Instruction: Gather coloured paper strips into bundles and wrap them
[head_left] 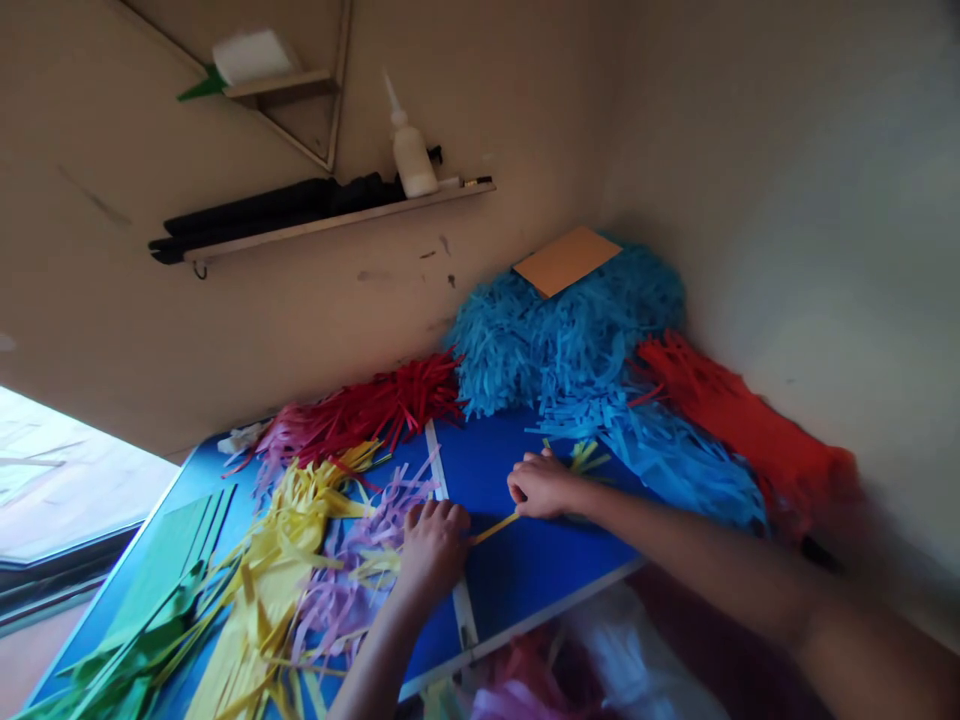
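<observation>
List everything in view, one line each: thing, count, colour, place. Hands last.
yellow strip: one, yellow, stretched between both hands
board: one, blue with a white line, under the piles
blue strips: one big pile, blue, far corner
orange card: one, orange, on the blue strips
red strips: one pile, red, along the right wall
dark red strips: one pile, crimson, left of the blue strips
yellow strips: one pile, yellow, left on the board
purple strips: one pile, lilac, beside the left hand
green paper: one stack, green, near-left corner
glue bottle: one, white, on the wall shelf
left hand: curled on the strip's near end
right hand: pinching its far end
</observation>
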